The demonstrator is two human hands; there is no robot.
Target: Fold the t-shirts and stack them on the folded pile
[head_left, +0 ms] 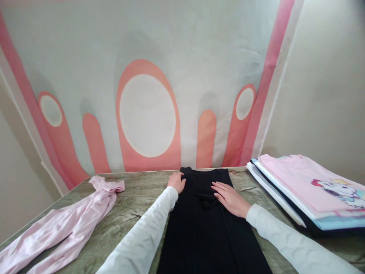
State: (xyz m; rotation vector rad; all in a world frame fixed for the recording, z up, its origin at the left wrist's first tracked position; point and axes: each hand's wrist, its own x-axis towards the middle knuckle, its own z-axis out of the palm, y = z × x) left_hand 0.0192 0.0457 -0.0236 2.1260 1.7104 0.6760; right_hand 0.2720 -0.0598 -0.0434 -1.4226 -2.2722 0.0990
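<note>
A long black garment point(205, 236) lies spread out on the table, its narrow end by the far edge and its wider part running toward me. I cannot tell whether it is a skirt or trousers. Dark folds or a knotted tie bunch near its upper middle. My left hand point(176, 182) is at the upper left edge of the cloth, fingers bent and closed on that edge. On the upper right side rests my right hand point(229, 198), flat with fingers stretched out, touching the fabric without gripping it.
Pink trousers or leggings point(76, 217) lie loosely at the left of the wood-patterned table point(139, 198). To the right stands a stack of folded clothes point(299, 186), topped by a pink one with a cartoon dog print. A wall with painted pink shapes point(148, 163) rises behind the table.
</note>
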